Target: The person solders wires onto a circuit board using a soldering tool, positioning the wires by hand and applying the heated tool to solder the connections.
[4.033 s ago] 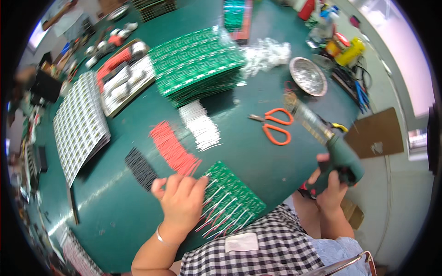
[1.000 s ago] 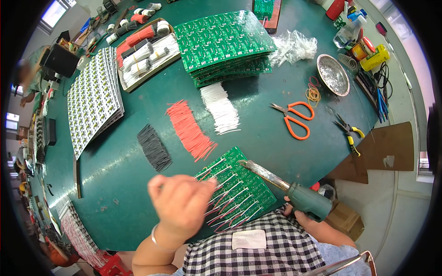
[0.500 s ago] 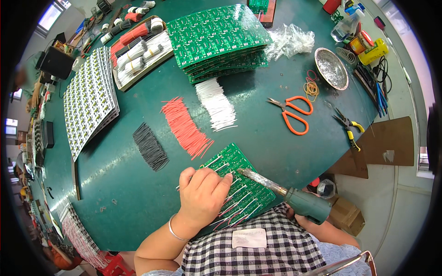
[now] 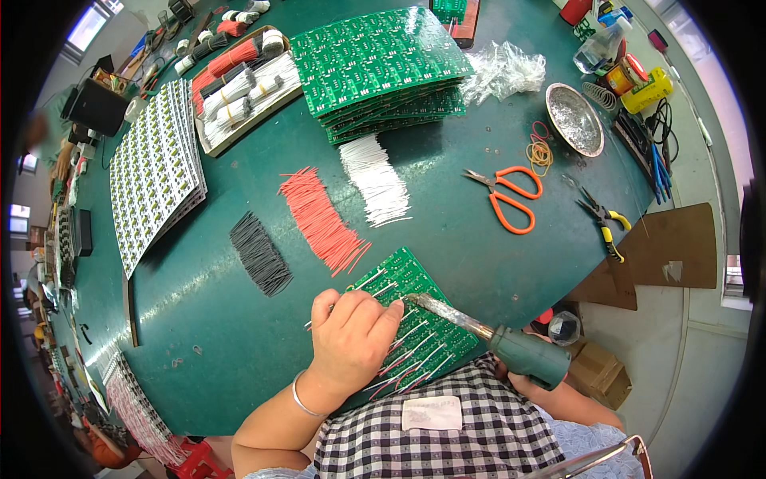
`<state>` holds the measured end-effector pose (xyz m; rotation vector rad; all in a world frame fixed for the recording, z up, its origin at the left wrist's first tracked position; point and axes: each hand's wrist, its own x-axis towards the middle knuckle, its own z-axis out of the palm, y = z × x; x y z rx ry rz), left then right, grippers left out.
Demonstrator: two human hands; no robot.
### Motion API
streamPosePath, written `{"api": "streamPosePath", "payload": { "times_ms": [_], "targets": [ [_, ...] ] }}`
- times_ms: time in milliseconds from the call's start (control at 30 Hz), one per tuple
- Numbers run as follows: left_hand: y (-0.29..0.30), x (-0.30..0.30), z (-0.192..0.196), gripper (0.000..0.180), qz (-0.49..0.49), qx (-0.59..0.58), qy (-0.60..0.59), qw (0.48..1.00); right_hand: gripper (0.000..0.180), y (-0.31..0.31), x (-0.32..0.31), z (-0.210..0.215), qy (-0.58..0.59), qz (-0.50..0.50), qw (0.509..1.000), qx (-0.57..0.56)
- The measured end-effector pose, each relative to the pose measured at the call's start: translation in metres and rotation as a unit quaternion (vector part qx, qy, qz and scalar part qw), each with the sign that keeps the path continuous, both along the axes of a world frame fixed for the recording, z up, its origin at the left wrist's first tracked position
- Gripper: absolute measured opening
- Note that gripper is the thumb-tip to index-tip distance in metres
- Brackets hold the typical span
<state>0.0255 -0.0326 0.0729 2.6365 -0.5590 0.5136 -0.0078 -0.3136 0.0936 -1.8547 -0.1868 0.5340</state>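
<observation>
A green circuit board (image 4: 411, 275) lies at the table's near edge, against my checked apron. Rows of thin white and red wires (image 4: 411, 355) stick out across it. My left hand (image 4: 351, 339) rests over the board's left part, fingers closed, thumb and index finger pressed together; what they pinch is hidden. In my right hand (image 4: 520, 385), mostly covered by the tool, is a soldering iron (image 4: 531, 357) with a thick green handle. Its tip meets the board right beside my left fingertips. Beyond lie piles of cut black wires (image 4: 261, 255), red wires (image 4: 325, 222) and white wires (image 4: 375, 182).
A tall stack of green circuit boards (image 4: 379, 64) stands at the back, beside a box of bundled wires (image 4: 239, 96). White boards (image 4: 155, 160) lean at left. Orange-handled scissors (image 4: 511, 199), pliers (image 4: 604, 223) and a metal bowl (image 4: 574, 120) lie to the right.
The soldering iron has shifted slightly left, bringing its tip closer to my left fingertips. My left hand and the board have stayed put.
</observation>
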Motion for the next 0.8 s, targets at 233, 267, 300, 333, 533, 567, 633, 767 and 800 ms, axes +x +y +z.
{"api": "streamPosePath", "payload": {
  "times_ms": [233, 267, 300, 333, 533, 567, 633, 767, 800],
  "targets": [
    [0.001, 0.0, -0.001, 0.018, 0.0, -0.001, -0.007, 1.0, 0.023, -0.005, -0.004, -0.005, -0.163, 0.054, 0.982, -0.076],
    [0.0, 0.001, -0.001, 0.017, 0.0, 0.001, -0.007, 1.0, 0.023, -0.007, -0.01, -0.01, -0.08, -0.001, 0.996, -0.039],
    [0.0, 0.001, -0.001, 0.017, 0.001, 0.003, -0.008, 1.0, 0.024, -0.008, -0.013, -0.012, 0.005, -0.055, 0.998, -0.001],
    [-0.001, 0.001, -0.001, 0.017, 0.001, 0.005, -0.008, 1.0, 0.024, -0.008, -0.012, -0.012, 0.004, -0.055, 0.998, 0.0],
    [-0.002, -0.002, 0.003, 0.016, 0.01, 0.014, -0.005, 1.0, 0.024, -0.012, -0.01, -0.01, -0.035, -0.032, 0.998, 0.047],
    [-0.001, -0.002, 0.003, 0.016, 0.01, 0.01, 0.001, 1.0, 0.024, -0.015, -0.01, -0.012, -0.048, -0.015, 0.998, 0.033],
    [-0.001, -0.003, 0.004, 0.016, 0.011, 0.008, 0.005, 1.0, 0.023, -0.017, -0.01, -0.013, -0.063, 0.003, 0.998, 0.022],
    [0.005, -0.007, 0.011, 0.015, 0.03, 0.003, 0.016, 0.999, 0.024, -0.02, -0.017, -0.019, -0.028, -0.039, 0.997, 0.053],
    [0.006, -0.009, 0.015, 0.015, 0.047, 0.013, 0.025, 0.999, 0.024, -0.022, -0.019, -0.022, -0.022, -0.052, 0.996, 0.069]
  ]
}}
